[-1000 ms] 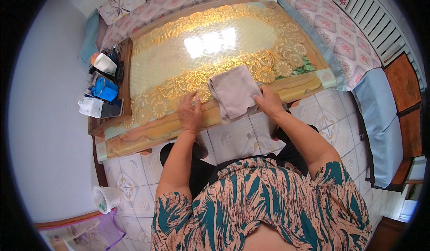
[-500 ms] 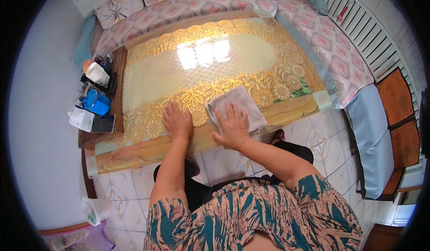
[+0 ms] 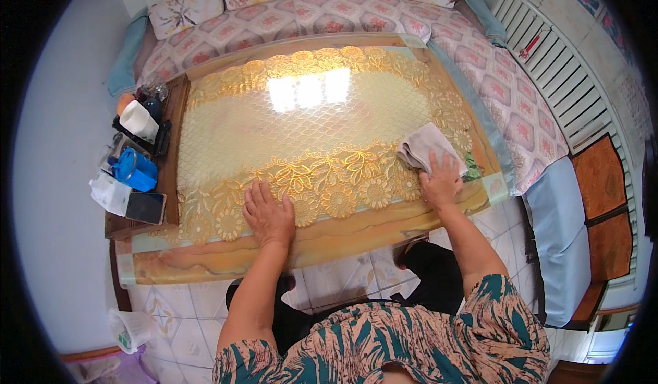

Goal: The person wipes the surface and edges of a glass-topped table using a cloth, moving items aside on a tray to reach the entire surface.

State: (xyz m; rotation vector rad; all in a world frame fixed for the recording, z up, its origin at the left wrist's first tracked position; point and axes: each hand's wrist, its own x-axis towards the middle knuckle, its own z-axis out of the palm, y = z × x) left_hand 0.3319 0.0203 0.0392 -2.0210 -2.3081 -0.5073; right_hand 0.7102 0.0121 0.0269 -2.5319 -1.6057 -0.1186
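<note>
A low table (image 3: 343, 236) stands before me, covered with a glossy clear sheet over a gold flower-and-leaf lace runner (image 3: 301, 171). My left hand (image 3: 269, 214) rests flat near the front edge, fingers spread and nothing in it. Toward the table's right end, my right hand (image 3: 442, 180) presses down on a folded grey-pink cloth (image 3: 423, 144) and grips its near edge. The cloth is bunched ahead of the fingers, beside a green leaf pattern (image 3: 472, 167). Part of it is hidden under my palm.
At the left end a dark wooden tray (image 3: 175, 120) holds a blue mug (image 3: 136, 171), a white cup (image 3: 139, 120), a tissue pack (image 3: 110, 193) and a phone (image 3: 145, 208). A patterned sofa (image 3: 288, 17) wraps the far and right sides. A white bin (image 3: 130, 329) stands on the floor.
My right hand has slid the cloth to the right across the table, and the cloth has bunched up. My left hand stays flat in nearly the same place. The view has shifted slightly.
</note>
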